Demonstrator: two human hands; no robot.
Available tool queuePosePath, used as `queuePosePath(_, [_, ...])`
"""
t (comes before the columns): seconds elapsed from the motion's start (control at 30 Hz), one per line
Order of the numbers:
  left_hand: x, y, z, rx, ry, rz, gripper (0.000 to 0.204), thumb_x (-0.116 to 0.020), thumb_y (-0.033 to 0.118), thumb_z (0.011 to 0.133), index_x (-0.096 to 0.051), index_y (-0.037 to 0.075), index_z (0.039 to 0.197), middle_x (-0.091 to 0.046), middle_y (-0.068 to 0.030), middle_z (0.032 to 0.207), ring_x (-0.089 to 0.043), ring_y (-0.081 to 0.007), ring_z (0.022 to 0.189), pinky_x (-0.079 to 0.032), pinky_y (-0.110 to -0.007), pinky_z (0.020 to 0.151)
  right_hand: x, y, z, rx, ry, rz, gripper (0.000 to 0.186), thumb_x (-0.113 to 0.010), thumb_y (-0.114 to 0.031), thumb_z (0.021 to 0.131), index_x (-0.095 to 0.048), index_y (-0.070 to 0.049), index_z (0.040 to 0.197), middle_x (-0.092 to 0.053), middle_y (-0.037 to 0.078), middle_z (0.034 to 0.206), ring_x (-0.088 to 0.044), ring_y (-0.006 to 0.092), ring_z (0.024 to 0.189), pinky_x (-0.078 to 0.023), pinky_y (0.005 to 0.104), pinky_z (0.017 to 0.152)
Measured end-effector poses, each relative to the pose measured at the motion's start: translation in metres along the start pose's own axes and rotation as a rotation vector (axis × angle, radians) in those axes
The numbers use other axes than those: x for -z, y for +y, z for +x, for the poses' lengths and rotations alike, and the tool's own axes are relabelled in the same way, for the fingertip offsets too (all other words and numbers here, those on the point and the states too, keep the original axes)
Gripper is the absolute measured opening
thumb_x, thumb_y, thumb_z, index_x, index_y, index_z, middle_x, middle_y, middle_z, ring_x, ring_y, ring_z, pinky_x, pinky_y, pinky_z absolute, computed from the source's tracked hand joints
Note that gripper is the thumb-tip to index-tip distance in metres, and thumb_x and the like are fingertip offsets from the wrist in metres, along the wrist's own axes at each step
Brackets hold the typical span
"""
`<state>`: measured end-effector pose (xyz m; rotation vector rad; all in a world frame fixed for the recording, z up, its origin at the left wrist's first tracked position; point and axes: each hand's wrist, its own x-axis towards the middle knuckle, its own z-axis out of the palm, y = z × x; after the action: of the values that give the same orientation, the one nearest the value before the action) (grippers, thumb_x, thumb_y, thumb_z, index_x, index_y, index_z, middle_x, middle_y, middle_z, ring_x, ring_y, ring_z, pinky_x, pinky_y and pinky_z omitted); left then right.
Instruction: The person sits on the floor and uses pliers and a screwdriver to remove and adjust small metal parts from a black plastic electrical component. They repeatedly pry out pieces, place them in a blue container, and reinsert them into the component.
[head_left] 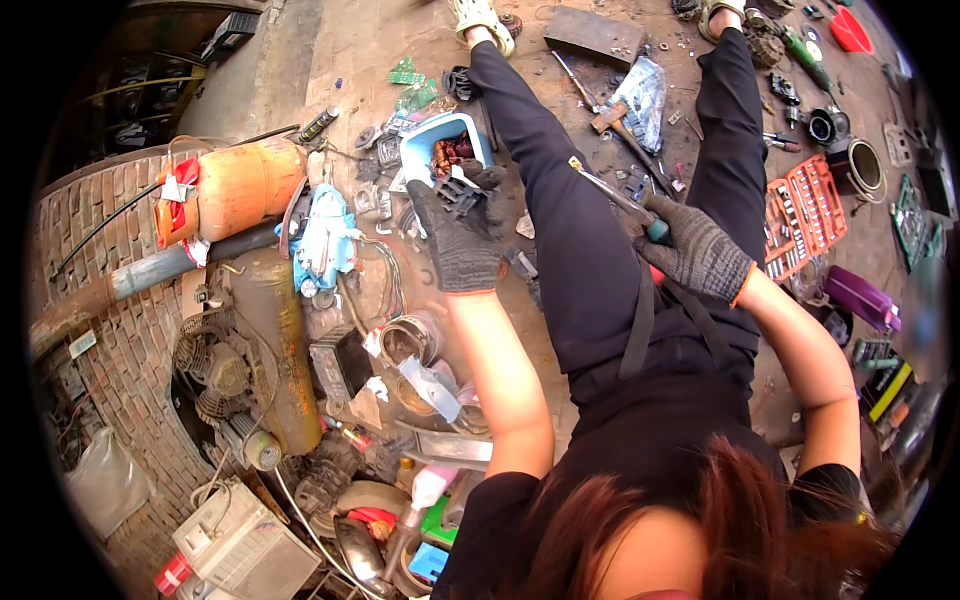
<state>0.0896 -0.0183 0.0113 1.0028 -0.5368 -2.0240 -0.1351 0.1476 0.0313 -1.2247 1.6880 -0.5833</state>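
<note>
My left hand (pixel 458 240), in a dark grey knitted glove, is closed on a small black slotted part (pixel 460 197) whose exact kind I cannot make out. It is at the near side of a light blue bin (pixel 413 150), which holds copper-coloured wire windings (pixel 452 152). My right hand (pixel 706 250), gloved the same way, rests over my lap. It grips a screwdriver (pixel 656 231) by its teal handle, with the metal shaft pointing up and left across my thigh. A bit of something yellowish shows at the shaft's tip.
A hammer (pixel 632 135) and a clear plastic bag (pixel 645 95) lie between my legs. To the right is an orange socket set case (pixel 806 215). An orange gas cylinder (pixel 250 188) lies at the left, near a blue cloth (pixel 325 238). Metal scraps cover much of the floor.
</note>
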Motion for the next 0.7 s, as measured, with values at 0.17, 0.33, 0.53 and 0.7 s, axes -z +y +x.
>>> queuePosePath(0.17, [-0.025,-0.026,-0.017,0.034,-0.280,-0.022,0.070,-0.039,0.063,0.091,-0.055,-0.001,0.115,-0.063,-0.0236,0.108,-0.061,-0.0200,0.054,-0.047,-0.027,0.041,-0.005,0.004,-0.012,0.029,0.069,0.005,0.029,-0.061,-0.022,0.083,-0.052,0.000,0.099,-0.057,0.024,0.080,-0.055,0.0447,0.080,-0.045,0.0437,0.070])
queuePosePath(0.33, [-0.043,-0.036,-0.014,0.061,-0.302,0.012,0.068,-0.039,0.062,0.091,-0.055,0.001,0.115,-0.062,-0.0240,0.111,-0.061,-0.0193,0.054,-0.045,-0.027,0.040,-0.012,0.037,0.004,0.072,0.267,0.007,0.036,-0.066,-0.026,0.083,-0.053,0.001,0.102,-0.061,0.015,0.076,-0.060,0.0254,0.066,-0.048,0.0369,0.064])
queuePosePath(0.53, [-0.046,-0.043,0.006,0.070,-0.199,-0.045,0.062,-0.040,0.057,0.093,-0.055,0.002,0.115,-0.066,-0.0199,0.100,-0.063,-0.0211,0.059,-0.050,-0.029,0.044,0.028,0.047,0.098,-0.455,-0.053,0.558,0.020,-0.059,-0.021,0.083,-0.055,-0.002,0.085,-0.052,0.008,0.065,-0.049,0.0170,0.049,-0.043,0.0326,0.044])
queuePosePath(0.7, [-0.044,-0.057,0.048,0.214,0.031,-0.078,0.061,-0.043,0.058,0.092,-0.057,0.003,0.115,-0.067,-0.0187,0.100,-0.066,-0.0223,0.066,-0.054,-0.031,0.052,0.022,0.135,0.224,-0.638,0.019,0.945,0.017,-0.057,-0.015,0.080,-0.051,-0.003,0.070,-0.048,0.008,0.056,-0.047,0.0209,0.045,-0.039,0.0344,0.041])
